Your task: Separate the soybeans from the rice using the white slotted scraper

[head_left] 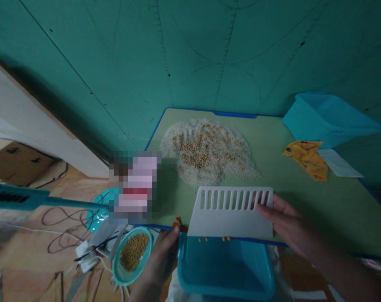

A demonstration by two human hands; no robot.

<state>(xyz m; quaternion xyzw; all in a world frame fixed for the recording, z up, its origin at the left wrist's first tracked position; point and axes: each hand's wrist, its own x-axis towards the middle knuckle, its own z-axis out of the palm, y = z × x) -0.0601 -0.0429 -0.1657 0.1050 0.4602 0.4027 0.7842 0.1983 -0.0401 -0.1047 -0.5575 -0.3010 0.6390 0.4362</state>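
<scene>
Two grips clamped, right hand (pixel 292 230) on slotted scraper (pixel 231 217), fingers (pixel 272 213) half-hidden behind, left hand (pixel 160 260) on tub (pixel 224 272) corner.

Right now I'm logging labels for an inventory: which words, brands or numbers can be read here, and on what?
None can be read.
The white slotted scraper, the teal tub, the green board and the small bowl show no print.
A pixelated patch hides whatever is behind it.
</scene>
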